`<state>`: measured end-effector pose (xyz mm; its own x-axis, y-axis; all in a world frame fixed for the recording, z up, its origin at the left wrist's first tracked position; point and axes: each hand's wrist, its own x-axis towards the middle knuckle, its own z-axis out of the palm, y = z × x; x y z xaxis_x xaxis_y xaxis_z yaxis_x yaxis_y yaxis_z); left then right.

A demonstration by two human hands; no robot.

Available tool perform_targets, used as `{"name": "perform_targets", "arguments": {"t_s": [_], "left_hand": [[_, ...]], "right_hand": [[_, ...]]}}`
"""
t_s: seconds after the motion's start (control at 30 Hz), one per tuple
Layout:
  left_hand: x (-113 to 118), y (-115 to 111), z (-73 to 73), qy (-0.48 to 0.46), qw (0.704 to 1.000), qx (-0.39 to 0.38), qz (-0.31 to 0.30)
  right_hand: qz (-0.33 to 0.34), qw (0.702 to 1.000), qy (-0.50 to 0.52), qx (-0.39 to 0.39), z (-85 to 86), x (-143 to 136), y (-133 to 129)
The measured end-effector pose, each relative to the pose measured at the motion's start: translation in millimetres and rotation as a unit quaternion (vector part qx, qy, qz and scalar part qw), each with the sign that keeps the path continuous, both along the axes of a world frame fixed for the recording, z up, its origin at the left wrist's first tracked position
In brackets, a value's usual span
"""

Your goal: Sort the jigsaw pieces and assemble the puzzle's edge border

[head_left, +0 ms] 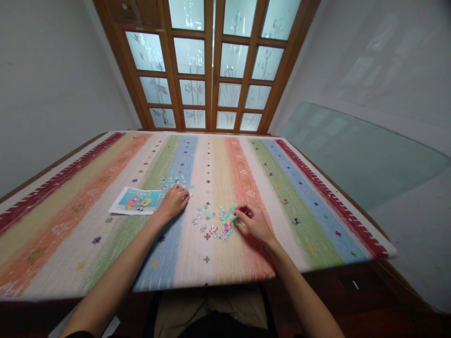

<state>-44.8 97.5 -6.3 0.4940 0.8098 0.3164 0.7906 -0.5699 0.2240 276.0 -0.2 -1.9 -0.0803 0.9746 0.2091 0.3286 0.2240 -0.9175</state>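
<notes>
Small jigsaw puzzle pieces [225, 227] in teal, pink and yellow lie loose in a pile near the front middle of the table. At the pile's right edge, my right hand [254, 222] has its thumb and fingers closed on a teal puzzle piece [234, 218]. My left hand [173, 201] rests on the blue stripe with curled fingers; whatever they hold is hidden. Beside its fingertips shows a pale piece [190, 195]. Just beyond that hand, a second group of teal pieces [175, 180] is spread out, partly covered by my fingers.
A printed cartoon picture [138, 201] lies flat left of my left hand. The striped cloth [296, 188] covers the wide table. Behind it stand wooden doors with glass panes [229, 61]. A pale glass-like panel [362, 150] is at the right wall.
</notes>
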Motion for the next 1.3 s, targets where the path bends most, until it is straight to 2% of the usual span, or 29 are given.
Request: {"name": "perform_targets", "arguments": {"t_s": [0.2, 0.37, 0.57, 0.8, 0.9, 1.0, 1.1, 1.3], "left_hand": [[-4, -7, 0.8, 0.017, 1.000, 0.023, -0.010], [-9, -12, 1.5, 0.026, 0.999, 0.014, -0.016], [-7, -17, -4.3, 0.042, 0.999, 0.000, -0.015], [-9, -18, -4.1, 0.036, 0.999, 0.013, -0.011], [-10, -20, -1.1, 0.017, 1.000, 0.016, -0.009], [-5, -30, 1.4, -0.006, 1.000, 0.016, -0.024], [9, -48, 1.9, -0.016, 0.998, 0.011, -0.064], [42, -82, -5.3, -0.031, 0.988, 0.006, -0.148]], "right_hand": [[-0.005, 1.000, 0.015, -0.007, 2.1, 7, 0], [-0.012, 1.000, 0.009, -0.010, 1.0, 11, 0], [-0.005, 1.000, 0.004, -0.006, 0.1, 10, -1], [0.003, 1.000, -0.015, -0.007, 0.9, 11, -1], [-0.006, 0.995, -0.087, 0.037, -0.1, 15, -1], [0.003, 0.974, -0.199, 0.106, -3.5, 17, -2], [0.039, 0.952, -0.265, 0.145, -8.2, 16, -4], [0.103, 0.920, -0.333, 0.181, -12.7, 2, -6]]}}
